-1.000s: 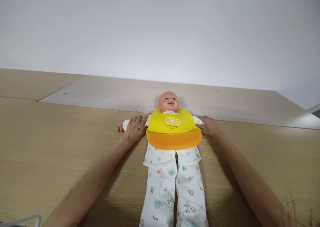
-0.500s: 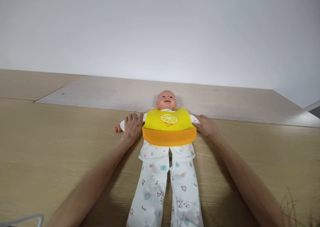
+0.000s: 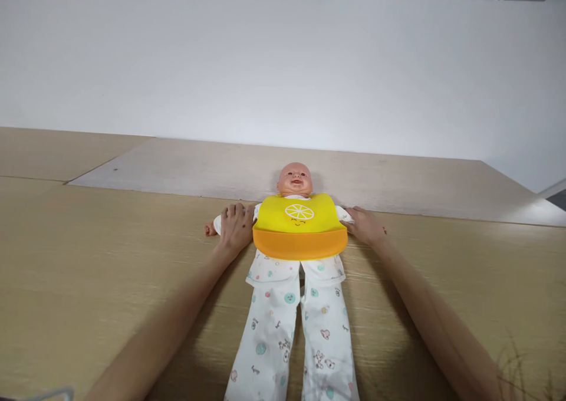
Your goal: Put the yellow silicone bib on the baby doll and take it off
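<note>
A baby doll (image 3: 295, 180) lies on its back on a wooden table (image 3: 88, 259), head pointing away from me. It wears a yellow and orange bib (image 3: 299, 227) with a lemon-slice print, and white patterned pyjamas (image 3: 289, 324). My left hand (image 3: 236, 226) rests on the doll's arm beside the bib, fingers laid flat over the sleeve. On the other side my right hand (image 3: 366, 226) lies flat on the doll's other arm. The doll's small hand (image 3: 209, 230) sticks out past my left hand.
A paler board (image 3: 198, 165) lies along the back of the table against a white wall (image 3: 283, 65). A bit of grey wire (image 3: 44, 394) shows at the bottom left corner, and thin dry strands (image 3: 515, 360) at the bottom right.
The doll has slid a little to the left and toward me, with both hands staying on its arms. The view tilted slightly.
</note>
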`<action>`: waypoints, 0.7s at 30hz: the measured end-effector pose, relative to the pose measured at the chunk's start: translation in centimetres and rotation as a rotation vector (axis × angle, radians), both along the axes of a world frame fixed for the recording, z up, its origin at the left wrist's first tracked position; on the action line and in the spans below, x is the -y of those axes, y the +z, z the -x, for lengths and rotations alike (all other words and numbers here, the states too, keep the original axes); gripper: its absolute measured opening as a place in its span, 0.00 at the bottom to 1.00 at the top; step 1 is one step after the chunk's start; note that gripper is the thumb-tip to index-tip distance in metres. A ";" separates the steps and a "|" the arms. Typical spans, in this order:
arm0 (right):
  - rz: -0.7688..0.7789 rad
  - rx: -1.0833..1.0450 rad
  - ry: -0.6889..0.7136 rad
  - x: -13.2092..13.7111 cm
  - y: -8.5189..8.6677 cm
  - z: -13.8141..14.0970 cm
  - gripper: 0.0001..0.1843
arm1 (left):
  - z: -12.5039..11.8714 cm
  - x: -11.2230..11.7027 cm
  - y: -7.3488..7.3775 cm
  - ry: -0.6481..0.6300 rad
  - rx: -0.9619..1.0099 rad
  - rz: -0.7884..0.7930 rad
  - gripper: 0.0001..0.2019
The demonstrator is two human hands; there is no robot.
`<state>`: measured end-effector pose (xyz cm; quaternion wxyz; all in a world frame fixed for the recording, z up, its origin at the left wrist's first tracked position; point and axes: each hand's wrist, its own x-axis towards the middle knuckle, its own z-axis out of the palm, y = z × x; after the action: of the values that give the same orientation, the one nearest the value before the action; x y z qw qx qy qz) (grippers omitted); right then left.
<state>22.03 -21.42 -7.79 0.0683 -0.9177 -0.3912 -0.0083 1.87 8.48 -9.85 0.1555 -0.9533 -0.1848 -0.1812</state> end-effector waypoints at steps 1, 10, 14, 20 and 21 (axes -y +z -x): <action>-0.005 -0.010 0.004 0.0 0.0 0.0 0.25 | 0.1 0.0 0.0 -0.016 0.001 0.011 0.17; -0.029 -0.032 0.067 -0.1 0.3 0.2 0.23 | 0.9 0.3 -0.1 -0.158 0.174 0.190 0.20; -0.011 -0.001 0.062 -0.1 0.3 0.5 0.22 | 1.0 0.8 -0.3 -0.229 0.260 0.241 0.16; 0.008 0.023 0.051 0.0 -0.3 0.5 0.22 | 2.0 1.2 -0.9 -0.380 0.414 0.172 0.10; 0.005 0.031 0.045 0.0 -0.4 0.6 0.22 | 2.4 1.3 -1.0 -0.386 0.423 0.155 0.10</action>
<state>21.46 -21.43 -8.15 0.0599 -0.9085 -0.4130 -0.0201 -0.57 7.20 -10.81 0.0030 -0.9209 -0.0417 -0.3875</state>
